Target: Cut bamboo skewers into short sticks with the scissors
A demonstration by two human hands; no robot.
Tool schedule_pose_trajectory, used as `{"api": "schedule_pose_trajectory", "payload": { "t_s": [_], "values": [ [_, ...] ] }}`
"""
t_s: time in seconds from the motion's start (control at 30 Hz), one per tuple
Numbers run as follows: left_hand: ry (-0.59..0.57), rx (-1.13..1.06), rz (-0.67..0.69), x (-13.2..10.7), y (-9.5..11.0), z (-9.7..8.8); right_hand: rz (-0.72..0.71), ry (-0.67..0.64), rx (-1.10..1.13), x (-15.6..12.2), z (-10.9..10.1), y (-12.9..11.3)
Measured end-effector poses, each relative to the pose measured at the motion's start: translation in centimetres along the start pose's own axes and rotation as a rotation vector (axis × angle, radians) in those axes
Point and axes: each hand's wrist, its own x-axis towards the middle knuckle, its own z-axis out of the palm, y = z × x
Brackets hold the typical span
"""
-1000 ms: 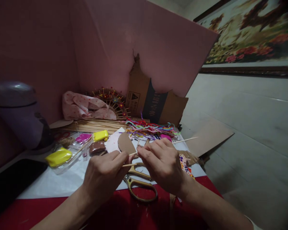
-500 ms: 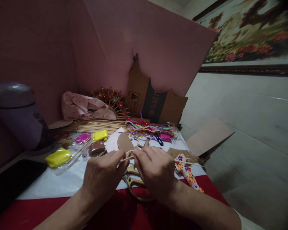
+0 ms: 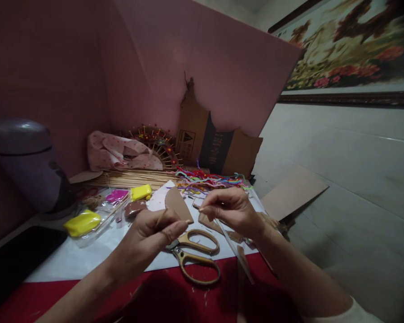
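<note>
My left hand [image 3: 156, 231] is closed in a pinch above the table. A short piece of thin wooden stick [image 3: 162, 218] shows among its fingers, with a small pale tip by the thumb. My right hand [image 3: 230, 211], apart from the left, pinches with thumb and forefinger. From beneath it a long pale thin stick [image 3: 234, 251], blurred, slants down to the right. Gold-handled scissors [image 3: 199, 259] lie between and below my hands, blades partly hidden by the left. Behind them lies a rounded brown cardboard piece [image 3: 177, 204]. Another cardboard piece [image 3: 211, 223] lies under my right hand.
Packets of yellow clay [image 3: 82, 223], bamboo sticks [image 3: 131, 178] and coloured pipe cleaners [image 3: 212, 179] lie around. A dark phone-like slab [image 3: 23, 251] and a lidded bottle [image 3: 28, 166] are at left. Torn cardboard [image 3: 218, 143] leans on the pink wall.
My hands have moved apart from the stick they both held. The right has gone up and right, the left slightly down. The pale stick at the right hand now slopes steeply downward.
</note>
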Motion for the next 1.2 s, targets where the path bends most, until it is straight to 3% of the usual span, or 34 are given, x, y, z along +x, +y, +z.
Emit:
{"api": "schedule_pose_trajectory", "payload": {
  "t_s": [0.1, 0.2, 0.37, 0.67, 0.83, 1.2],
  "values": [
    [-0.003, -0.324, -0.16, 0.5, -0.8, 0.4, 0.055, 0.164, 0.11, 0.0, 1.1, 1.1],
    [-0.098, -0.555, -0.281, 0.8, -1.7, 0.9, 0.096, 0.136, 0.133, -0.3, 2.4, 1.5],
    [-0.205, -0.707, -0.351, 0.6, -2.2, 1.5, 0.164, 0.077, 0.153, -0.5, 3.8, 1.4],
    [-0.264, -0.718, -0.455, 0.2, -2.0, 1.4, 0.228, 0.043, 0.385, 0.1, 4.3, 2.0],
    [-0.313, -0.69, -0.482, 0.1, -2.0, 1.7, 0.221, 0.036, 0.352, 0.2, 4.7, 2.2],
    [-0.257, -0.687, -0.624, 0.1, -2.5, 2.4, 0.285, -0.063, 0.505, 0.0, 5.1, 2.5]
  ]
}}
